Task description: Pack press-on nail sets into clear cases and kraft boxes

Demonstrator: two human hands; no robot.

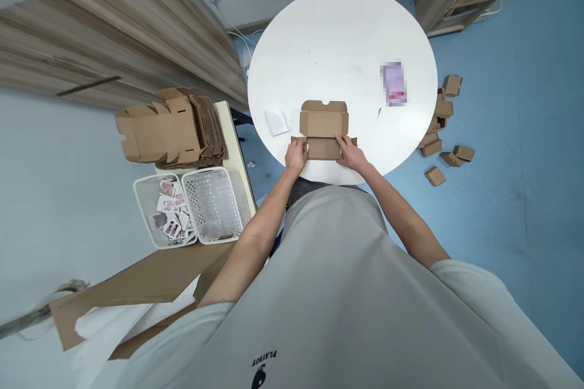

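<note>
A brown cardboard box blank (323, 123), partly folded, lies on the near edge of a round white table (342, 42). My left hand (296, 155) grips its left side flap with curled fingers. On the right side, my right hand (350, 152) pinches the near panel and side flap. The lid flap stands open at the far side. A small white packet (277, 121) lies just left of the box.
A stack of flat box blanks (168, 127) sits on a side table at the left, with two white baskets (191, 206) in front of it. Several folded small boxes (444, 134) lie on the blue floor at the right. A blurred purple item (394, 83) rests on the table.
</note>
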